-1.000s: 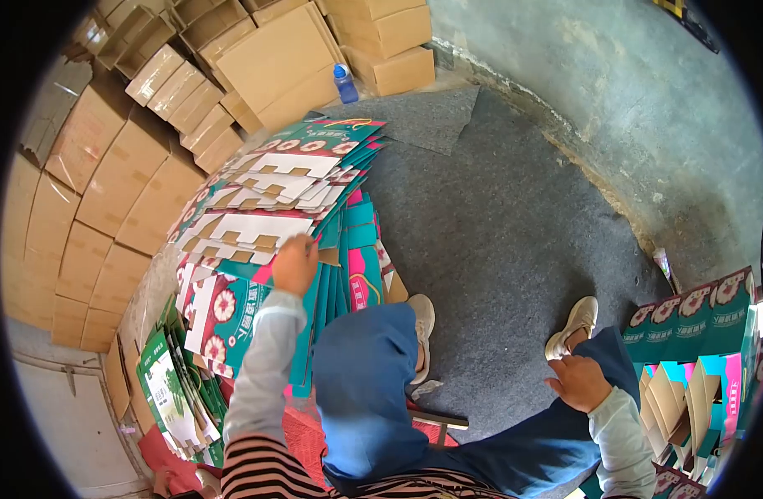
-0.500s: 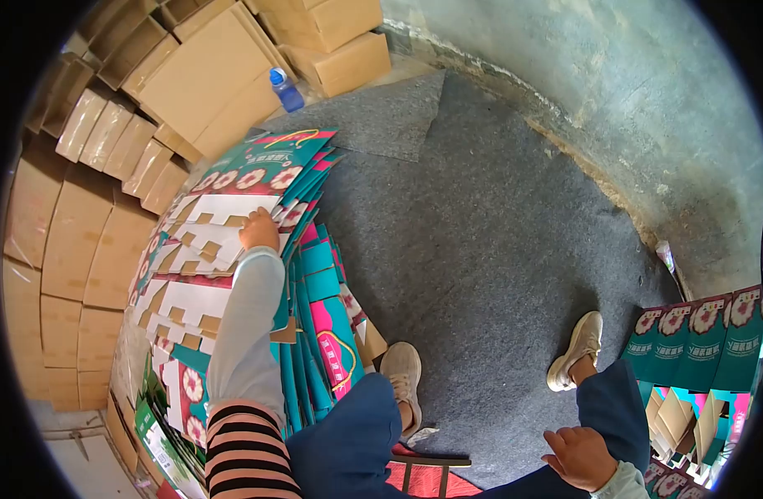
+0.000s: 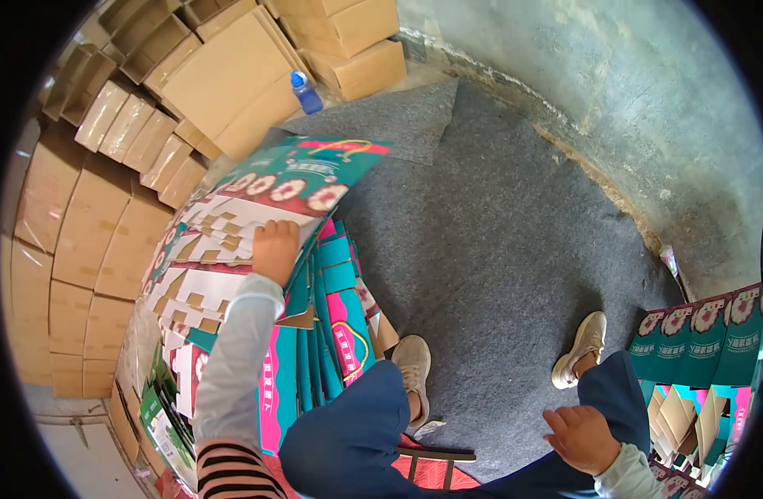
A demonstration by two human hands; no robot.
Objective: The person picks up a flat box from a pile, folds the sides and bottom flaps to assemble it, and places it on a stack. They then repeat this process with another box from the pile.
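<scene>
My left hand point(image 3: 276, 251) is closed on the near edge of a flat printed carton point(image 3: 302, 185), green with flower pictures, white tabs and a yellow cord handle. This carton lies tilted over a stack of similar flattened cartons point(image 3: 319, 366), its right end sticking out past the others. Which layers my fingers pinch is partly hidden. Over my right knee hovers my right hand point(image 3: 583, 438), holding nothing, its fingers loosely bent and apart.
Brown cardboard boxes point(image 3: 91, 241) are piled at the left and back. A blue bottle point(image 3: 307, 93) stands near them. Made-up green cartons point(image 3: 697, 341) stand at the right. A concrete wall point(image 3: 631, 91) borders the grey floor mat point(image 3: 473, 274). Below me is a red stool point(image 3: 431, 470).
My left hand has pulled the top flat carton to the right, and its far end now juts out and is lifted. The right hand has hardly moved. The view has shifted slightly.
</scene>
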